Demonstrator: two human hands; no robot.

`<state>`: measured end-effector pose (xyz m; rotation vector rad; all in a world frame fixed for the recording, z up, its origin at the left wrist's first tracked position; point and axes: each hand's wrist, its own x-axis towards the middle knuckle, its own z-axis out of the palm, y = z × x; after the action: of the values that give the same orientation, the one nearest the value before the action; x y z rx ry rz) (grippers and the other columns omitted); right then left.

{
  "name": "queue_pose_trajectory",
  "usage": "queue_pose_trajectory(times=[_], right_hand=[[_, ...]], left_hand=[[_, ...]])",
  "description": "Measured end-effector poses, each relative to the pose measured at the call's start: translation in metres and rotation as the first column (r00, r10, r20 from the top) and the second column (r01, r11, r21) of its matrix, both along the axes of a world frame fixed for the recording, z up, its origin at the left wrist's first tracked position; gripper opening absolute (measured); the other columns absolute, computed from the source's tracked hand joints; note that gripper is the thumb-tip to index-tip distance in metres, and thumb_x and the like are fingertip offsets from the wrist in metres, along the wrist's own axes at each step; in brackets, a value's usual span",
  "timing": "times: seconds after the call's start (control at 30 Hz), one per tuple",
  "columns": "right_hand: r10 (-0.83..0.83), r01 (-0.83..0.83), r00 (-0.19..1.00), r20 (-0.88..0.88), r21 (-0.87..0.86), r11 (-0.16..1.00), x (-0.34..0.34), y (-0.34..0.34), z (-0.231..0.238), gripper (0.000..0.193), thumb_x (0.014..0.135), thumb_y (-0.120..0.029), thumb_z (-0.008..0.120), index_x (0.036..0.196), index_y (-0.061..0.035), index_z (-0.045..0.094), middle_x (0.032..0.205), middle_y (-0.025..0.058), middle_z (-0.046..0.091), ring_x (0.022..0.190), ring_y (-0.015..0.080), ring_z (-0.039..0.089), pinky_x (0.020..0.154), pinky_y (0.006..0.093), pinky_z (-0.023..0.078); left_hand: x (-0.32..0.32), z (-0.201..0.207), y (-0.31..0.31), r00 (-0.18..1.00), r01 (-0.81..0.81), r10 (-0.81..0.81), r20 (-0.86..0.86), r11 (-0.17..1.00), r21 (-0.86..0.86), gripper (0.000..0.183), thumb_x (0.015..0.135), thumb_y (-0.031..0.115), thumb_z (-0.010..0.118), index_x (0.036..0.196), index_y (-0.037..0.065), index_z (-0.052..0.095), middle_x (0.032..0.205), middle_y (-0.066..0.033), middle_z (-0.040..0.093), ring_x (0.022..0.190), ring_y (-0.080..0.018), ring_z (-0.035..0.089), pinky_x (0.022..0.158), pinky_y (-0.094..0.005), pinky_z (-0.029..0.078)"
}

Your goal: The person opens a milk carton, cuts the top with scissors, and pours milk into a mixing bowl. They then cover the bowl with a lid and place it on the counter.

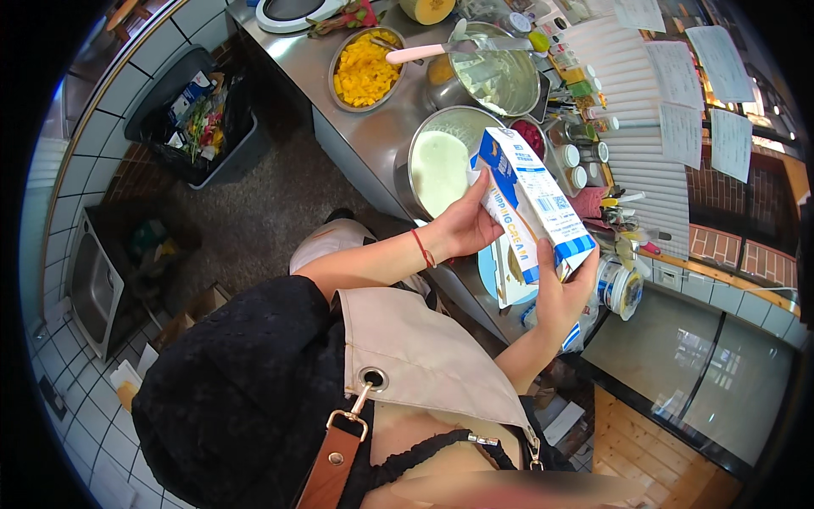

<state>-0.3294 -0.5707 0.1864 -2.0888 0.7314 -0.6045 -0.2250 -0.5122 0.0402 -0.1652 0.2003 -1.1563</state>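
Observation:
Both my hands are on a blue and white cream carton (pixel 540 199), held tilted with its upper end at the rim of a deep metal pot (pixel 468 119). My left hand (pixel 469 219) grips the carton's near side by the upper end. At its lower end, my right hand (pixel 564 293) is wrapped around the base. Pale, smooth cream (pixel 441 174) lies inside the pot. Whether any liquid is leaving the carton is hidden. Behind the pot is a metal bowl (pixel 527 95) with white smears inside, and a pink-handled knife (pixel 415 53) rests across it.
A bowl of diced yellow fruit (pixel 367 72) stands on the steel counter (pixel 348 136). Several spice jars (pixel 577 154) line the wall, with a white plastic tub (pixel 623 288) nearby. On the floor at left is a lined trash bin (pixel 225 157); a metal sink (pixel 91 276) lies beyond.

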Motion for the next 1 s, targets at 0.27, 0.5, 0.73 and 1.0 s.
queue_pose_trajectory(times=[0.27, 0.5, 0.73, 1.0], right_hand=[[-0.023, 0.023, 1.000, -0.003, -0.001, 1.000, 0.001, 0.001, 0.001, 0.039, 0.083, -0.004, 0.076, 0.115, 0.0017, 0.053, 0.105, 0.0100, 0.065, 0.096, 0.0143, 0.061, 0.086, 0.0300, 0.048], [0.048, -0.050, 0.999, -0.017, -0.127, 0.991, 0.004, 0.010, -0.007, 0.032, 0.086, -0.007, 0.074, 0.111, 0.0024, 0.056, 0.103, 0.0090, 0.064, 0.094, 0.0135, 0.059, 0.085, 0.0290, 0.046], [-0.027, 0.028, 0.999, 0.038, -0.008, 1.000, 0.004, 0.009, -0.004, 0.041, 0.082, 0.000, 0.076, 0.116, 0.0019, 0.053, 0.108, 0.0105, 0.063, 0.100, 0.0151, 0.060, 0.089, 0.0310, 0.047], [-0.044, 0.051, 0.996, 0.081, -0.094, 0.994, 0.001, 0.005, -0.004, 0.039, 0.083, -0.008, 0.078, 0.111, 0.0016, 0.054, 0.105, 0.0104, 0.063, 0.096, 0.0155, 0.060, 0.087, 0.0308, 0.047]], left_hand=[[-0.002, 0.002, -0.001, 1.000, 0.016, -0.015, -0.014, 0.999, 0.033, 0.055, 0.102, 0.048, 0.040, 0.140, 0.009, 0.044, 0.141, -0.0103, 0.053, 0.128, -0.0266, 0.052, 0.109, -0.0445, 0.043], [0.007, -0.005, 0.005, 0.997, 0.006, -0.015, 0.074, 0.992, 0.127, 0.048, 0.104, 0.044, 0.041, 0.135, 0.008, 0.047, 0.133, -0.0101, 0.058, 0.119, -0.0231, 0.060, 0.102, -0.0392, 0.050], [0.004, 0.004, 0.007, 0.996, 0.075, -0.077, 0.054, 0.996, 0.039, 0.057, 0.104, 0.052, 0.026, 0.139, 0.010, 0.044, 0.140, -0.0059, 0.053, 0.130, -0.0217, 0.050, 0.111, -0.0413, 0.040], [0.015, -0.016, -0.001, 0.999, 0.025, -0.021, -0.045, 0.995, 0.092, 0.041, 0.105, 0.040, 0.039, 0.129, 0.008, 0.052, 0.125, -0.0075, 0.063, 0.116, -0.0217, 0.061, 0.106, -0.0422, 0.045]])
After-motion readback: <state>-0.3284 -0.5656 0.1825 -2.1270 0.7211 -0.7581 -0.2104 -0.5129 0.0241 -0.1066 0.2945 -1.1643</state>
